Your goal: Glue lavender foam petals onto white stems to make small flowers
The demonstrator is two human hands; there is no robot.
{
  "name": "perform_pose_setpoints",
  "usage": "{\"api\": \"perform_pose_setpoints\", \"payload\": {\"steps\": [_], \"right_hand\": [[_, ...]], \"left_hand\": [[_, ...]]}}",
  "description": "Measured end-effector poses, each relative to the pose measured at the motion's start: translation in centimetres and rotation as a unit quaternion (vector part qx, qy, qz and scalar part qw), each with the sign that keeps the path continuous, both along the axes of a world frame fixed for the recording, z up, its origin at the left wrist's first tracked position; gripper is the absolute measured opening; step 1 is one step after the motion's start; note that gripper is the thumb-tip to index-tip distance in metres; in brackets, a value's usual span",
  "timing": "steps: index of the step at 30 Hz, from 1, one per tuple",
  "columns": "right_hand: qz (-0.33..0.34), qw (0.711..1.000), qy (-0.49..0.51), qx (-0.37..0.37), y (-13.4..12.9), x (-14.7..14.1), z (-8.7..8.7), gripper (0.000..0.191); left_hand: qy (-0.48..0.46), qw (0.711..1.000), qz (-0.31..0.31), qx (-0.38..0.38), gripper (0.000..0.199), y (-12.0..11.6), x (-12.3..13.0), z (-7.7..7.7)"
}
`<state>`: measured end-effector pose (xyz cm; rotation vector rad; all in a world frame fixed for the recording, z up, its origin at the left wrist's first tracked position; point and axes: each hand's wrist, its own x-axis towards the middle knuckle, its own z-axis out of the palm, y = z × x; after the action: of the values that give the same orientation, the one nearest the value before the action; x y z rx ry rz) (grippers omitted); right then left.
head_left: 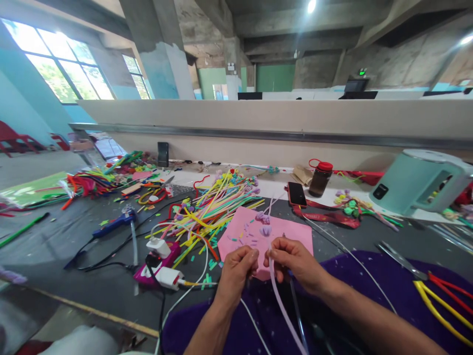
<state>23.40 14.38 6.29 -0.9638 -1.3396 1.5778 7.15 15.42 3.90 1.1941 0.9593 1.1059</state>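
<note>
Over a pink sheet (301, 231), my right hand (295, 256) pinches a long lilac pipe cleaner (278, 291), whose lower end hangs down toward my lap. My left hand (238, 266) is closed just to its left, thumb against the fingers; whatever it holds, if anything, is hidden. Short lilac cut pieces (252, 242) lie scattered on the sheet. Just beyond my fingertips sit a small pale purple bundle (265, 230) and a darker purple one (262, 217). A purple cloth (351, 286) lies below my hands.
Pipe cleaners (221, 197) are heaped behind the sheet. Left are a blue glue gun (114, 228) and a magenta power strip (162, 264) with cables. A phone (296, 194), bottle (320, 178) and green kettle (414, 180) stand farther right; scissors (424, 278) lie at right.
</note>
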Motion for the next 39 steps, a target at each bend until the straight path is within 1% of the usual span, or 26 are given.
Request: {"api": "perform_pose_setpoints", "payload": {"steps": [2, 3, 4, 6, 8, 11, 13, 18, 22, 28, 32, 36, 39], "right_hand": [[0.006, 1.000, 0.008, -0.001, -0.1, 0.0, -0.1, 0.026], [0.007, 1.000, 0.008, -0.004, -0.1, -0.1, -0.1, 0.026], [0.010, 1.000, 0.006, -0.007, -0.1, -0.1, -0.1, 0.026], [0.013, 1.000, -0.001, -0.014, -0.2, -0.2, -0.1, 0.025], [0.016, 1.000, -0.007, -0.018, -0.2, -0.3, -0.2, 0.025], [0.019, 1.000, -0.013, -0.020, 0.0, -0.4, -0.4, 0.027], [0.020, 0.999, -0.026, -0.025, 0.1, -0.4, -0.7, 0.030], [0.033, 0.998, -0.050, -0.036, 0.3, -0.3, -1.3, 0.035], [0.050, 0.997, -0.047, -0.038, 0.0, -0.5, -1.1, 0.031], [0.059, 0.996, -0.021, -0.062, -0.6, -0.9, -0.6, 0.023], [0.062, 0.997, -0.019, -0.042, -0.5, -0.9, -1.0, 0.024], [0.066, 0.996, -0.049, 0.023, -0.5, -0.8, -1.3, 0.020], [0.078, 0.993, -0.064, 0.058, -0.7, -0.7, -1.5, 0.019]], "left_hand": [[-0.015, 1.000, 0.010, 0.003, 0.044, 0.0, 0.1, 0.1], [-0.019, 1.000, 0.017, 0.005, 0.044, 0.0, 0.1, 0.1], [-0.021, 1.000, 0.022, 0.004, 0.041, 0.0, 0.2, 0.2], [-0.030, 0.999, 0.022, -0.012, 0.028, 0.1, 0.3, 0.2], [-0.051, 0.998, 0.003, -0.045, 0.022, 0.1, 0.4, 0.1], [-0.091, 0.991, -0.029, -0.092, 0.018, 0.1, 0.7, -0.2], [-0.117, 0.986, -0.037, -0.113, 0.016, 0.1, 0.8, -0.4], [-0.143, 0.978, -0.030, -0.148, 0.016, 0.0, 1.1, -0.4], [-0.138, 0.979, -0.017, -0.153, 0.017, -0.1, 1.1, -0.4], [-0.097, 0.992, -0.033, -0.069, 0.015, -0.4, 0.7, -0.9], [-0.050, 0.999, -0.021, 0.002, 0.014, -0.2, 0.4, -0.9], [0.005, 0.992, 0.004, 0.125, 0.013, -0.4, 0.1, 0.0], [0.060, 0.970, 0.034, 0.232, 0.008, -0.8, -0.1, 0.7]]}}
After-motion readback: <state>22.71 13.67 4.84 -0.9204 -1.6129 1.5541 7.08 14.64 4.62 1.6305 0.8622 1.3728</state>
